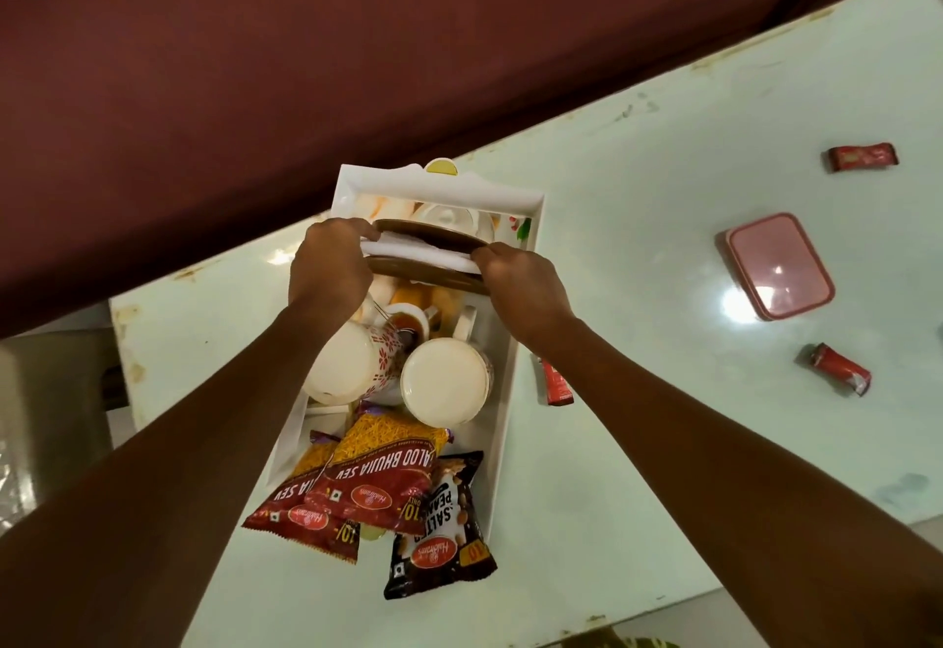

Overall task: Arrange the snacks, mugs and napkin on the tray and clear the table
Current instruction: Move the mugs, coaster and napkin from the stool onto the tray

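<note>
here, both arms are extended over the white tray (502, 423). the left hand (329, 270) and right hand (520, 275) are clamped on a folded napkin (423, 252) between two brown plates (433, 234), above the mugs (444, 382).

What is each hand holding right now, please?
Left hand: closed on the brown plate and white napkin.
Right hand: closed on the same stack.

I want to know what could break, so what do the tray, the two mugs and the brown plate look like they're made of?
The tray looks like glossy white plastic or melamine, with thin moulded walls. The two mugs look like glazed ceramic: cream, shiny, one with a red print. The brown plate, held in both hands with a white napkin, looks thin and matte, maybe wood or plastic; I can't tell which.
</note>
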